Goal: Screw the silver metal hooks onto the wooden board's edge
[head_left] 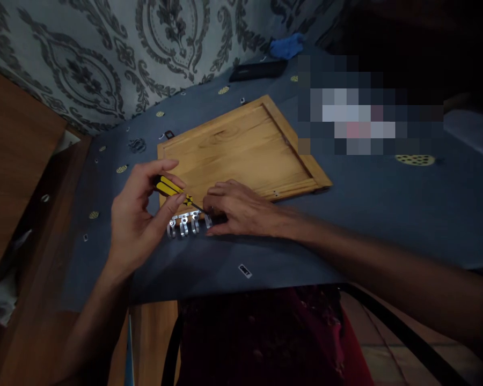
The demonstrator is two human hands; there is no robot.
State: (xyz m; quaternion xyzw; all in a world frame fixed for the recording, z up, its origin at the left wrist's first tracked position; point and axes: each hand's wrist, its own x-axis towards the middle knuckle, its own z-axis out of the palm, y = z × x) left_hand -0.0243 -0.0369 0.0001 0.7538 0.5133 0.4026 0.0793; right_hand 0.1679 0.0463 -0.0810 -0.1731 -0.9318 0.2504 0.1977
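Observation:
My left hand pinches the yellow-and-black handle of a screwdriver, whose thin shaft slants down to the right. Its tip meets a metal hook rack with several shiny curved hooks, lying at the near edge of a framed wooden board. My right hand lies palm down over the rack's right end, fingers curled and pressed on it beside the screwdriver tip. The rack's right part is hidden under this hand.
All of this rests on a blue patterned cloth. A dark flat case and a blue rag lie at the far side by the patterned wall. Wooden furniture stands at left. Small tags lie scattered on the cloth.

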